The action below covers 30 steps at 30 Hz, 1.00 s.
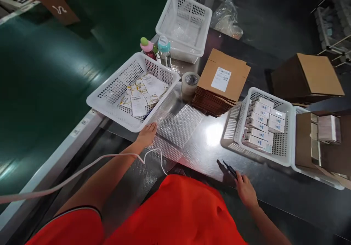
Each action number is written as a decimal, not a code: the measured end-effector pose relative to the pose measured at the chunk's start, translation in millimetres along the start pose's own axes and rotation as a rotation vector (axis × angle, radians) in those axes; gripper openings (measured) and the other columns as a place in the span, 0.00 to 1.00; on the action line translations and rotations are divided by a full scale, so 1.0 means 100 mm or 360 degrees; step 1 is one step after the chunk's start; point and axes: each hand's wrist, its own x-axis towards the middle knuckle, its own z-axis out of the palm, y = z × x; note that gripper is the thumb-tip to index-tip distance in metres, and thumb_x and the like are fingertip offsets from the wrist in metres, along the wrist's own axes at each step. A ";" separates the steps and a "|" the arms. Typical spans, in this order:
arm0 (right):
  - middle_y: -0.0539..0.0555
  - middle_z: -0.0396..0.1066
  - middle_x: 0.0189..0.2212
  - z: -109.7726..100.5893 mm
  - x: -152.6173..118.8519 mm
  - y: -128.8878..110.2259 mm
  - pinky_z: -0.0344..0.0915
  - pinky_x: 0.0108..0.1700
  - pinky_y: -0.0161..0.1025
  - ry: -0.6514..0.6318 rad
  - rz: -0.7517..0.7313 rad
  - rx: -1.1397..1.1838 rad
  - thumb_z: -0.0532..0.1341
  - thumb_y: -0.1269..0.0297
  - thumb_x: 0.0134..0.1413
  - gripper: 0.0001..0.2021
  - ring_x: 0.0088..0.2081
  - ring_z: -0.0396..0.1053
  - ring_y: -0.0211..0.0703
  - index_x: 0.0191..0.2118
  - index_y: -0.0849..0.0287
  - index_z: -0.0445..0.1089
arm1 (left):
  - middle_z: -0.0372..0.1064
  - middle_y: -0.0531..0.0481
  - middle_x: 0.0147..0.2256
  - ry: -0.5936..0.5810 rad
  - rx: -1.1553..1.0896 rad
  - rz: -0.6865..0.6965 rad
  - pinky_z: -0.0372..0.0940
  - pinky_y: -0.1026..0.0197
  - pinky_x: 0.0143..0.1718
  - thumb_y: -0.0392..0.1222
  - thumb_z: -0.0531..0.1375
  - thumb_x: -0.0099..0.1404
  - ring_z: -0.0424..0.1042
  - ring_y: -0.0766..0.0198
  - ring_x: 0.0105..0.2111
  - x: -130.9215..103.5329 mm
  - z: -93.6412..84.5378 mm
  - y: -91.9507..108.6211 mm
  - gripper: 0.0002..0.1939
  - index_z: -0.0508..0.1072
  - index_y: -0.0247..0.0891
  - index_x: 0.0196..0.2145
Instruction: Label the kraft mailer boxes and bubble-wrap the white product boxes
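My left hand (147, 134) lies with its fingers stretched out on the bubble wrap (181, 126), close to the front corner of a white basket (109, 113). Inside that basket are white printed slips (139, 105), several with yellow marks. My right hand (246, 191) is closed around the handle of a dark box cutter (229, 169), whose tip points to the far left above the metal tabletop (208, 157). A roll of clear tape (189, 86) stands beyond the wrap, beside a stack of flat brown cartons (223, 77) with a white label on top.
At right, a white basket (287, 128) holds several small white boxes (257, 122), next to an open brown carton (304, 142). Two drink bottles (164, 51) stand near an upper basket (182, 26). A white cable (101, 158) crosses my left arm. A green conveyor belt (55, 73) runs along the left.
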 end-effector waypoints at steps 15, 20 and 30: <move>0.64 0.50 0.68 -0.77 1.83 -3.11 0.52 0.61 0.58 0.0233 -0.0421 0.0159 0.56 0.63 0.62 0.25 0.66 0.50 0.61 0.64 0.55 0.58 | 0.69 0.38 0.53 0.0447 -0.0157 -0.0035 0.63 0.50 0.55 0.37 0.54 0.67 0.68 0.50 0.53 -0.40 0.36 0.04 0.15 0.71 0.35 0.50; 0.60 0.59 0.62 -0.96 1.94 -3.07 0.59 0.54 0.53 0.0156 -0.0390 -0.0050 0.51 0.61 0.67 0.15 0.60 0.57 0.58 0.54 0.50 0.68 | 0.69 0.40 0.53 0.0591 -0.0276 -0.0079 0.64 0.53 0.53 0.35 0.51 0.68 0.68 0.53 0.51 -0.44 0.70 0.06 0.17 0.70 0.36 0.53; 0.54 0.75 0.31 -2.65 1.80 -2.22 0.67 0.36 0.37 -0.0300 -0.0453 0.0020 0.58 0.66 0.60 0.08 0.34 0.73 0.43 0.32 0.58 0.72 | 0.66 0.37 0.55 0.0658 -0.0432 -0.0069 0.60 0.48 0.54 0.31 0.50 0.66 0.65 0.51 0.51 -0.39 0.82 0.02 0.22 0.68 0.35 0.56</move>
